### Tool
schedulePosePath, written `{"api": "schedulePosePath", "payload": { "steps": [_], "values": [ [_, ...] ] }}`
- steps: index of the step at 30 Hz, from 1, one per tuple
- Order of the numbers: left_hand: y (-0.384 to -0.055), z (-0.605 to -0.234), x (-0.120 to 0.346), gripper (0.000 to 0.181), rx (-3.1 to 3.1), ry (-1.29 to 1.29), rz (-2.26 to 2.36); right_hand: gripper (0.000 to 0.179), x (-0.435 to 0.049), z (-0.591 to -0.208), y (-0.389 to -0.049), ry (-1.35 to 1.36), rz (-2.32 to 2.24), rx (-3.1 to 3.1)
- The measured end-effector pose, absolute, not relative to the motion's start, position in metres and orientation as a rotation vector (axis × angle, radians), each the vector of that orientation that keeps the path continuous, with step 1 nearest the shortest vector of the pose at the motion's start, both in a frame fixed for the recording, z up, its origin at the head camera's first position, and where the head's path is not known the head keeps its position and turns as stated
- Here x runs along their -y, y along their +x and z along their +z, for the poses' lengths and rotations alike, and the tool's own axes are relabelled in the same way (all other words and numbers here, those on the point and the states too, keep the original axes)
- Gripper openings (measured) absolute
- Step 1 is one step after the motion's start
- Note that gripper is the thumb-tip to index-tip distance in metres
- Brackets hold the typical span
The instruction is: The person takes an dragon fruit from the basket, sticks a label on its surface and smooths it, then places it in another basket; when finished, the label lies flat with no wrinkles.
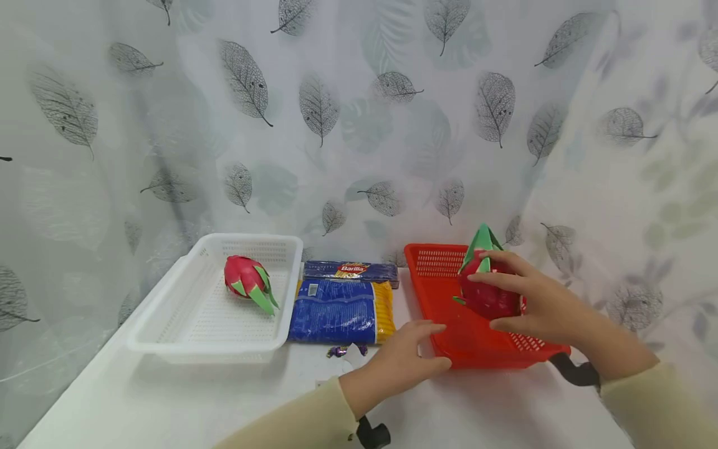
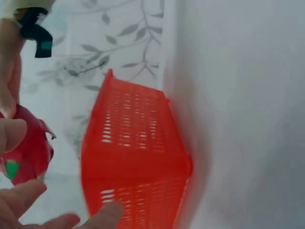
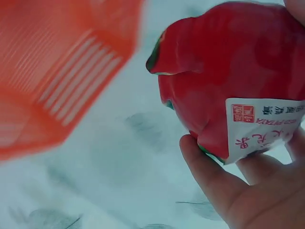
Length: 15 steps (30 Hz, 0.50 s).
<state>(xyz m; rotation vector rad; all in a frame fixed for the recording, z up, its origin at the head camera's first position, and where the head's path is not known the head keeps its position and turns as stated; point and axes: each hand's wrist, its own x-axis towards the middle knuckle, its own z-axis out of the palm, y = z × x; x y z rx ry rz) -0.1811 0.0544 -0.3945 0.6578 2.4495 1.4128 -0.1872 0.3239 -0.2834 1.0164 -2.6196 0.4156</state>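
My right hand (image 1: 538, 305) grips a red dragon fruit (image 1: 485, 296) with green leaf tips, holding it above the red basket (image 1: 482, 358). In the right wrist view, a white label (image 3: 262, 124) shows on this dragon fruit (image 3: 228, 62), and the fingers reach round it. By the basket's front left side is my left hand (image 1: 395, 358), fingers relaxed and apart, holding nothing. Whether its fingertips touch the basket rim, I cannot tell. A second dragon fruit (image 1: 244, 276) lies inside the white basket (image 1: 204, 349) on the left.
Between the baskets lie a blue and yellow pasta bag (image 1: 333, 312) and a dark blue Barilla spaghetti box (image 1: 350, 270). A purple-wrapped candy (image 1: 346, 351) sits in front of them on the white table (image 1: 185, 399). A leaf-patterned curtain (image 1: 359, 143) hangs behind.
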Motion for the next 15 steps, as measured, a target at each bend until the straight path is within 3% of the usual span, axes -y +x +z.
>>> {"api": "schedulePosePath", "payload": {
  "steps": [8, 12, 15],
  "values": [
    [-0.2, -0.416, -0.111, 0.101, -2.357, 0.258, 1.631, 0.063, -0.358, -0.301, -0.233, 0.885, 0.348, 3.036],
    [-0.203, -0.426, -0.122, 0.111, -2.357, 0.17, 1.667, 0.046, -0.365, -0.317, -0.249, 0.857, 0.263, 3.122],
    [-0.205, -0.43, -0.124, 0.113, -2.37, 0.158, 1.683, 0.046, -0.366, -0.327, -0.257, 0.764, 0.238, 3.284]
  ]
}}
